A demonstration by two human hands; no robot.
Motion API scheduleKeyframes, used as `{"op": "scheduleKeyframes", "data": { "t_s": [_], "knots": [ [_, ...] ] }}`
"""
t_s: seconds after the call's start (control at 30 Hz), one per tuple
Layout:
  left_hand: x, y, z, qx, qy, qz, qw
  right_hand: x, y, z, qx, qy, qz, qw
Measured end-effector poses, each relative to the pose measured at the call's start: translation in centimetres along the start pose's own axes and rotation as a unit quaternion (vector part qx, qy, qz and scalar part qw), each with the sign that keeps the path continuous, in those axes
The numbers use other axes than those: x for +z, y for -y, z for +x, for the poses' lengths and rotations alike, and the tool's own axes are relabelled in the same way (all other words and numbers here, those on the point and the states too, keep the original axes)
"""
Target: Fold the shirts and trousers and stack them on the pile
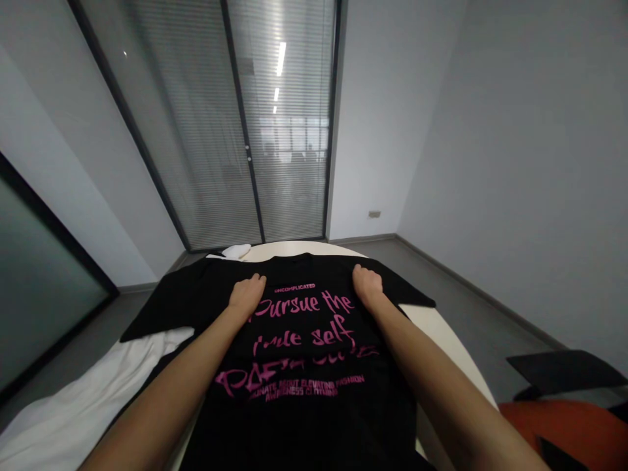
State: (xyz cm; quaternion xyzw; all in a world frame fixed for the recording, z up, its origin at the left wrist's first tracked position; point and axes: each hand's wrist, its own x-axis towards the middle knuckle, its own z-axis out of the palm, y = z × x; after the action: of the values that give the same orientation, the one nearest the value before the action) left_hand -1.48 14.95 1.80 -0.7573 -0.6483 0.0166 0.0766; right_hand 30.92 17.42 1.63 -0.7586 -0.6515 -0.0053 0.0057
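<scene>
A black T-shirt (pixel 304 425) with pink lettering lies spread over the table, print side up and neckline at the far side. Its sleeves reach out to left and right, and folds run across the lower lines of print. My left hand (pixel 246 296) is closed on the cloth left of the top lettering. On the other side of the print, my right hand (pixel 367 286) has its fingers curled onto the shirt below the right shoulder. The fingertips of both hands are partly hidden.
White cloth (pixel 98 392) hangs at the table's left side, under the black sleeve. A small white item (pixel 237 251) lies at the far edge of the pale table (pixel 436 327). An orange and black chair (pixel 564 425) stands at right. Behind are glass panels (pixel 289 163) with blinds.
</scene>
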Motion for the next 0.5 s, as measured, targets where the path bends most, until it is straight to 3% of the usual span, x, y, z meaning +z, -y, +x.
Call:
{"op": "scheduleKeyframes", "data": {
  "t_s": [0.1,0.27,0.5],
  "knots": [
    [0.5,-0.1,0.7,-0.020,-0.011,-0.007,1.000,0.0,-0.3,0.8,0.015,-0.025,0.012,1.000],
    [0.5,-0.6,0.8,-0.020,-0.010,-0.035,0.999,-0.2,-0.4,1.1,-0.023,-0.027,0.033,0.999],
    [-0.8,-1.2,-2.6,0.027,0.031,-0.067,0.997,-2.1,1.3,-1.7,-0.051,0.039,0.039,0.997]
  ]
}}
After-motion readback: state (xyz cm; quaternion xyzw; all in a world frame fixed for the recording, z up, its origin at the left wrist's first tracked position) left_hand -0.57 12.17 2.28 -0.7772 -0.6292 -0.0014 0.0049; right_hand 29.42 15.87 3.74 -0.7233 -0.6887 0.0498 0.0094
